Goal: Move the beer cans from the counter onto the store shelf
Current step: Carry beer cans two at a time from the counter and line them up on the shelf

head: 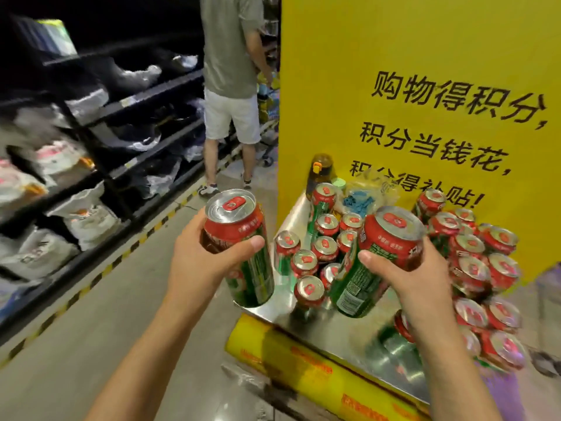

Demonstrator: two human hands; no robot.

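Observation:
My left hand (200,256) grips a red and green beer can (243,238) upright, held over the aisle floor just left of the counter. My right hand (403,275) grips a second beer can (376,262), tilted, above the steel counter (334,329). Several more beer cans (318,250) stand on the counter between my hands, and another cluster of cans (485,268) stands at its right side against the yellow sign.
Dark store shelves (100,153) with bagged goods run along the left of the aisle. A person (233,86) stands ahead in the aisle. A yellow sign panel (425,86) rises behind the counter. A brown bottle (320,171) and a plastic bag (364,196) sit at the counter's back.

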